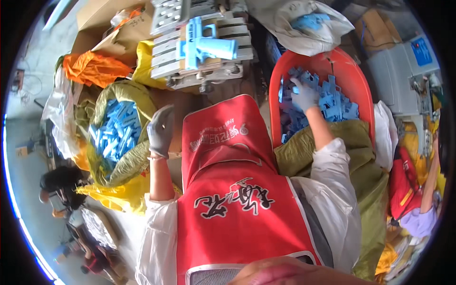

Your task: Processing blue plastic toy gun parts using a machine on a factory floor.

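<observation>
My right hand [305, 96], in a pale grey glove, reaches into a red tub [358, 71]. Its fingers are apart over a heap of blue plastic pieces [335, 99], with no piece plainly gripped. To the left, my left hand [161, 132], gloved alike, is raised beside an open woven sack [147, 102]. Its fingers are loosely bent, and nothing shows in them. Slim light-blue plastic parts [116, 130] fill that sack. Ahead of me, a light-blue toy pistol [204, 45] lies on a slatted metal fixture [166, 69], apart from both hands.
A white sack [327, 40] holding blue pieces stands behind the tub. An olive woven sack [373, 175] drapes over the tub's near edge. Cardboard [111, 50] and an orange bag [95, 69] sit at far left. A red apron [228, 228] covers my lap. Other people appear at both sides.
</observation>
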Motion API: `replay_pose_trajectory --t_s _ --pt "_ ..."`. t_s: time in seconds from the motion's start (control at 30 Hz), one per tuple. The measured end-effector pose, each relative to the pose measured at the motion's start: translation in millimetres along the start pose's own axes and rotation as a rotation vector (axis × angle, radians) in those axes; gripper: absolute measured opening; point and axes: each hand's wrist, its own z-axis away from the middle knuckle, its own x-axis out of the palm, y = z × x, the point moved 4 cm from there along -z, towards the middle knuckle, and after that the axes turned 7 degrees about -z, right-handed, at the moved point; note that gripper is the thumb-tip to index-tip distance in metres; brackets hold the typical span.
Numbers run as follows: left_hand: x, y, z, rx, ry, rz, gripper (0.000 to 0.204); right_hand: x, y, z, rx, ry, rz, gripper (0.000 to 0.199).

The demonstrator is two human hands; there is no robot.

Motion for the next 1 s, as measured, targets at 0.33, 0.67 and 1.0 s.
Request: replay_pose_trajectory --t_s 0.33,0.67,1.0 --pt "-48 64 -101 0.321 0.215 0.005 0.021 -82 18 45 0.395 -0.4 -0.717 0.032" --pt "-25 67 -154 0.386 -0.075 0.145 0.031 -169 -44 30 0.074 0.164 -1.575 0.034" --pt "-81 -54 -79 -0.091 0.258 0.639 0.032 -166 -223 -61 -0.197 0.104 -1.396 0.028"
